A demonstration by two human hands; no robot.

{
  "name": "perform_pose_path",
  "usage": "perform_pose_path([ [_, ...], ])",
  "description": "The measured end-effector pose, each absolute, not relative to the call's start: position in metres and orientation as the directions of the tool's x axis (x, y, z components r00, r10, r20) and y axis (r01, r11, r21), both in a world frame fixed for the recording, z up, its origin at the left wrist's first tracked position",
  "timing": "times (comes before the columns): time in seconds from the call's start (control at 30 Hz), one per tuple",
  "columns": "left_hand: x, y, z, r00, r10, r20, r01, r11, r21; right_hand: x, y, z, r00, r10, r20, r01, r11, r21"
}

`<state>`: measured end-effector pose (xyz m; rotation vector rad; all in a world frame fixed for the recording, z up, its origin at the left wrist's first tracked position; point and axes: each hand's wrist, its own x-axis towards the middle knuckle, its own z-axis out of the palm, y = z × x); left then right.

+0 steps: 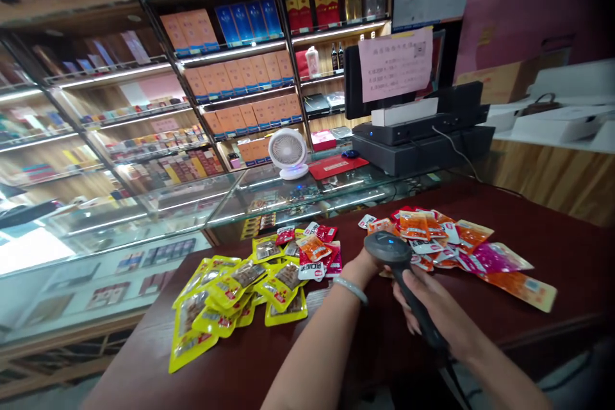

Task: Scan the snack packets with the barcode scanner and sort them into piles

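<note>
Yellow packets [281,285] lie leftward; the scanner [387,248] clamped in the right grip [444,307] partly hides the left hand [362,266] (hold unclear).

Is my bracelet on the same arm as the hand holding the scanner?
No, the right hand grips the scanner, while the bracelet circles the left wrist.

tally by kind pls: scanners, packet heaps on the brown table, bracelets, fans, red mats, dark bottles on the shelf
Scanner: 1
Packet heaps: 2, one mostly yellow, one mostly orange, red and white; overlap hides the packet count
Bracelet: 1
Fan: 1
Red mat: 1
Dark bottles: 2
Total: 8
</note>
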<state>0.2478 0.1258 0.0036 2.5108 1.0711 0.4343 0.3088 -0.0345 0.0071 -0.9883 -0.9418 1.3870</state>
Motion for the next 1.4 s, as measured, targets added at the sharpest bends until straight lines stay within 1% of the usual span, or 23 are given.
perform_pose_path([
  [0.07,0.218,0.127,0.012,0.603,0.78,0.167,0.641,-0.599,0.481,0.304,-0.035,0.009,-0.029,0.998,-0.048,-0.329,-0.055,-0.943],
  [0.1,0.199,0.129,0.015,0.572,0.801,0.178,0.665,-0.58,0.47,0.301,-0.036,0.009,-0.033,0.998,-0.054,-0.332,-0.062,-0.941],
  [0.13,0.18,0.131,0.017,0.52,0.832,0.191,0.702,-0.544,0.459,0.297,-0.036,0.009,-0.036,0.997,-0.062,-0.336,-0.07,-0.939],
  [0.17,0.16,0.134,0.018,0.427,0.881,0.203,0.766,-0.472,0.437,0.294,-0.036,0.008,-0.04,0.997,-0.071,-0.342,-0.08,-0.936],
  [0.2,0.141,0.137,0.019,0.271,0.94,0.208,0.875,-0.33,0.354,0.29,-0.036,0.007,-0.043,0.996,-0.082,-0.349,-0.092,-0.933],
  [0.23,0.123,0.14,0.019,0.153,0.968,0.198,0.945,-0.201,0.256,0.287,-0.036,0.006,-0.048,0.994,-0.094,-0.357,-0.105,-0.928],
  [0.27,0.108,0.143,0.019,0.102,0.979,0.174,0.976,-0.132,0.172,0.284,-0.036,0.004,-0.053,0.993,-0.104,-0.365,-0.116,-0.924],
  [0.33,0.086,0.149,0.016,0.036,0.993,0.111,0.996,-0.045,0.08,0.278,-0.037,0.001,-0.067,0.99,-0.12,-0.376,-0.137,-0.917],
  [0.43,0.07,0.152,0.013,0.009,1.0,0.003,0.998,-0.009,0.059,0.274,-0.039,-0.005,-0.1,0.987,-0.122,-0.378,-0.151,-0.913],
  [0.5,0.068,0.152,0.013,0.012,1.0,-0.02,0.999,-0.011,0.037,0.273,-0.04,-0.008,-0.118,0.986,-0.122,-0.368,-0.157,-0.916],
  [0.67,0.068,0.142,0.018,0.064,0.996,-0.062,0.994,-0.069,-0.081,0.274,-0.045,-0.013,-0.113,0.986,-0.124,-0.37,-0.158,-0.915],
  [0.73,0.069,0.135,0.019,0.135,0.99,-0.039,0.985,-0.139,-0.098,0.274,-0.047,-0.011,-0.111,0.987,-0.115,-0.373,-0.149,-0.916],
  [0.8,0.071,0.128,0.018,0.212,0.977,0.018,0.973,-0.21,-0.097,0.274,-0.048,-0.008,-0.112,0.988,-0.104,-0.369,-0.139,-0.919],
  [0.87,0.072,0.121,0.019,0.235,0.97,0.066,0.969,-0.229,-0.096,0.274,-0.049,-0.006,-0.112,0.989,-0.094,-0.365,-0.129,-0.922],
  [0.97,0.073,0.111,0.024,0.187,0.978,0.092,0.976,-0.174,-0.134,0.274,-0.05,-0.005,-0.113,0.99,-0.085,-0.366,-0.121,-0.923],
  [1.03,0.072,0.107,0.03,0.156,0.985,0.077,0.976,-0.141,-0.165,0.274,-0.051,-0.006,-0.116,0.99,-0.078,-0.376,-0.116,-0.919],
  [1.1,0.07,0.104,0.035,0.128,0.992,0.014,0.978,-0.123,-0.169,0.274,-0.052,-0.008,-0.119,0.99,-0.073,-0.392,-0.115,-0.913],
  [1.2,0.068,0.1,0.037,0.081,0.994,-0.078,0.988,-0.09,-0.122,0.274,-0.053,-0.011,-0.13,0.989,-0.067,-0.409,-0.115,-0.905],
  [1.27,0.066,0.098,0.036,0.075,0.996,-0.056,0.99,-0.082,-0.119,0.273,-0.054,-0.012,-0.14,0.989,-0.054,-0.41,-0.108,-0.906],
  [1.33,0.064,0.096,0.035,0.08,0.997,-0.018,0.983,-0.082,-0.162,0.273,-0.055,-0.013,-0.148,0.988,-0.046,-0.407,-0.103,-0.907],
  [1.4,0.062,0.096,0.035,0.085,0.996,-0.033,0.976,-0.089,-0.199,0.273,-0.055,-0.013,-0.155,0.987,-0.042,-0.405,-0.102,-0.908],
])
